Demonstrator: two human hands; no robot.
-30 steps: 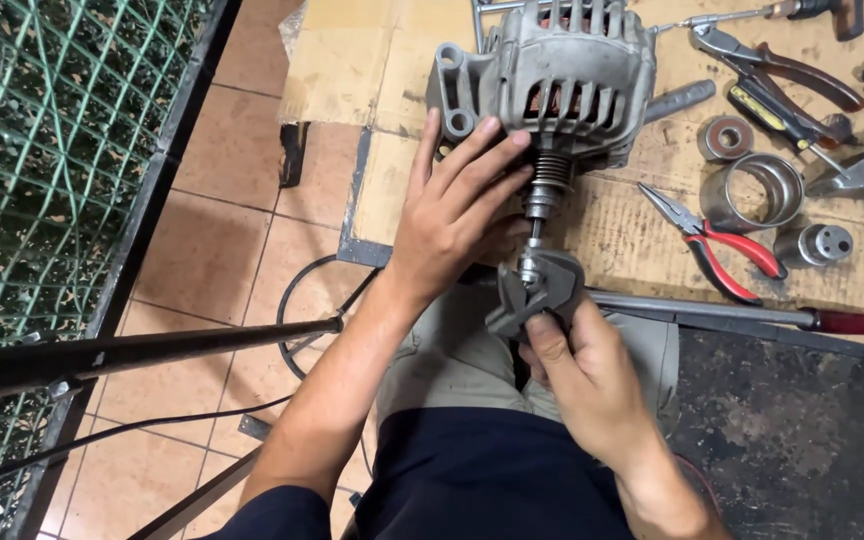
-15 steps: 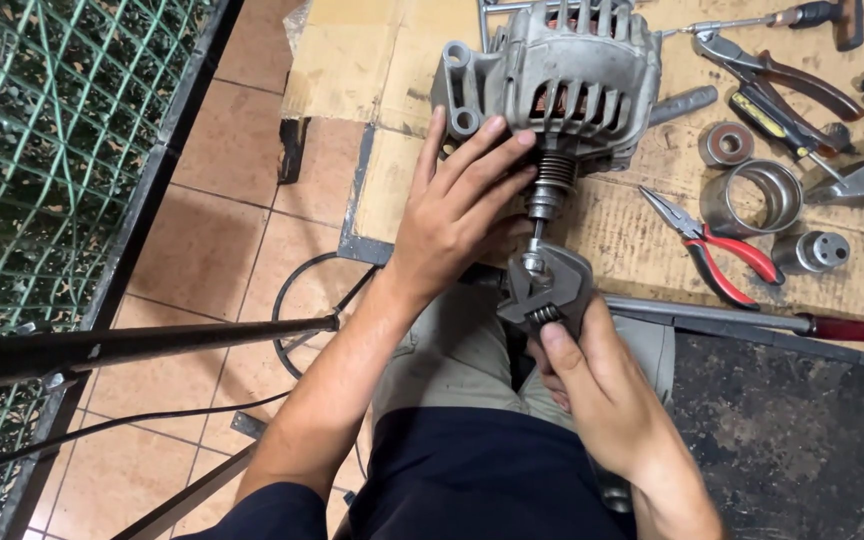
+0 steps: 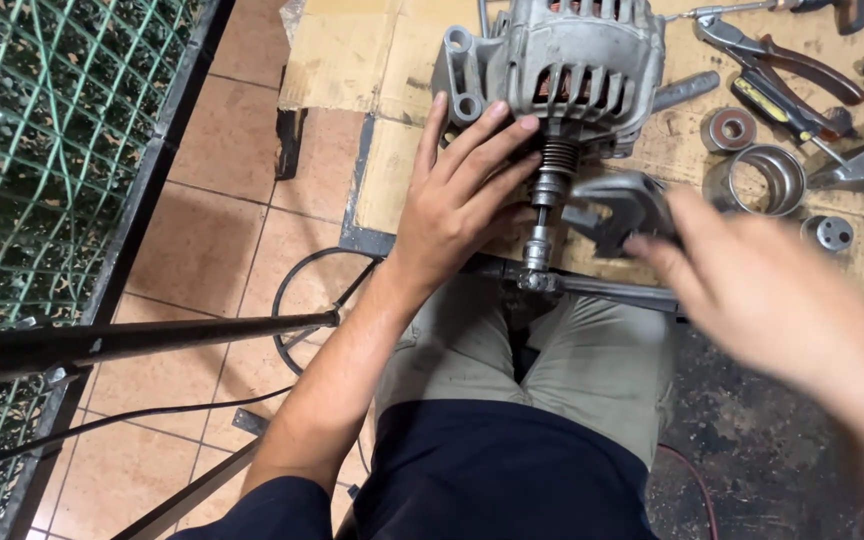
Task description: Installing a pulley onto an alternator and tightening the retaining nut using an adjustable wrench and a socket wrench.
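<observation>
A grey alternator [image 3: 582, 50] lies on cardboard on the floor, with its threaded shaft [image 3: 544, 215] pointing toward me. My left hand [image 3: 462, 195] rests flat against the housing. Its fingers are spread just left of the shaft. My right hand [image 3: 752, 290] is blurred with motion at the right. Its fingertips hold a grey jawed metal tool [image 3: 617, 205], which is now off the shaft and just to its right. I am seated with my knees below the shaft end.
Red-handled pliers [image 3: 782, 65], a bearing [image 3: 729, 128], a metal ring [image 3: 767, 178] and a small round part [image 3: 829, 232] lie to the right. A long bar [image 3: 612, 290] crosses under the shaft. A black pole [image 3: 142, 340] and green mesh fence [image 3: 32, 150] stand at the left.
My right hand has lifted the grey jawed tool off the end of the shaft and swung it up and to the right. My left hand stays on the alternator.
</observation>
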